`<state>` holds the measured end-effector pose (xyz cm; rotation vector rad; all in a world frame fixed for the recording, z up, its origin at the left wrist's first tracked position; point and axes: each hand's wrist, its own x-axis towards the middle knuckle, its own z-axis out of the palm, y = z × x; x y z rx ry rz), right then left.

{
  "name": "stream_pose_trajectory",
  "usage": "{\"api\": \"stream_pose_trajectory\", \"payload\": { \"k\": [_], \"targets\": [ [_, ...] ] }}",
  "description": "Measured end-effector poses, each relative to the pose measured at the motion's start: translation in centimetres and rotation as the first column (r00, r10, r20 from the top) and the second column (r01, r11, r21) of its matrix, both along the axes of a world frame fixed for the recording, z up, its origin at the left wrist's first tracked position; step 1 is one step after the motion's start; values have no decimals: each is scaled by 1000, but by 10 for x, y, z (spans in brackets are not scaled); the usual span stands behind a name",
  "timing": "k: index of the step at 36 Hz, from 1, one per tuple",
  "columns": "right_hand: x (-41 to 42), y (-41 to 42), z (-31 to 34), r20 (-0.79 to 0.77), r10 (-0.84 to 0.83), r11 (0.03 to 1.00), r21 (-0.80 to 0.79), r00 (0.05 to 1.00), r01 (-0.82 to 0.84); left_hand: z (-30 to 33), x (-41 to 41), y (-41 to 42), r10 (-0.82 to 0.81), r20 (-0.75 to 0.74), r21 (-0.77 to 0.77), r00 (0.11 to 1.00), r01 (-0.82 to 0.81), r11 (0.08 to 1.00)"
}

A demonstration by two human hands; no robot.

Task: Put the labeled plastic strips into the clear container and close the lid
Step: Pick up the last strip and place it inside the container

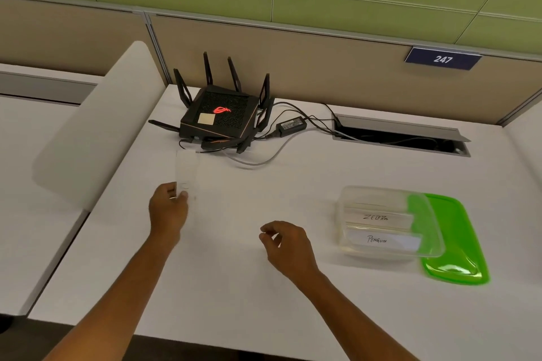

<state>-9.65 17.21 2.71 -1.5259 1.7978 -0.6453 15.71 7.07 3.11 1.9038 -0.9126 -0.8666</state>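
Observation:
My left hand (168,208) pinches the near end of a pale plastic strip (185,173), which points away toward the router. My right hand (286,243) hovers over the white desk with loosely curled fingers, holding nothing. At the right stands the clear container (346,214), lid off. Inside it lie two strips, one labeled ZEBRA (378,217) and one labeled PENGUIN (381,240). The green lid (457,243) lies flat on the desk, partly under the container's right side.
A black router (220,117) with antennas sits at the back, with its power brick (291,125) and cables trailing to an open cable slot (401,138). A white divider panel (96,126) borders the desk's left side.

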Motion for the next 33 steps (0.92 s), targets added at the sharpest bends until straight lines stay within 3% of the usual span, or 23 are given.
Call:
{"api": "stream_pose_trajectory", "payload": {
  "k": [3, 5, 11, 15, 19, 25, 33],
  "targets": [
    [-5, -2, 7, 171, -85, 996, 35, 982, 80, 11, -32, 4, 18, -263, 33, 965, -10, 999],
    [-9, -3, 12, 291, -146, 988, 83, 946, 127, 18, -56, 9, 11, -455, 29, 890, 3, 1000],
    [-33, -3, 29, 563, -321, 945, 237, 762, 223, 31, -121, 30, -56, -688, -10, 723, 67, 998],
    [-60, 3, 37, 652, -412, 910, 266, 636, 317, 37, -155, 40, -74, -717, -18, 693, 87, 996],
    [-93, 12, 42, 677, -461, 878, 256, 574, 404, 44, -185, 48, -108, -736, -31, 668, 126, 992],
    [-146, 22, 50, 665, -493, 848, 223, 561, 481, 53, -220, 57, -198, -732, -101, 651, 184, 978],
    [-217, 31, 56, 598, -513, 820, 130, 616, 557, 57, -245, 57, -241, -660, -108, 712, 228, 968]
  ]
}}
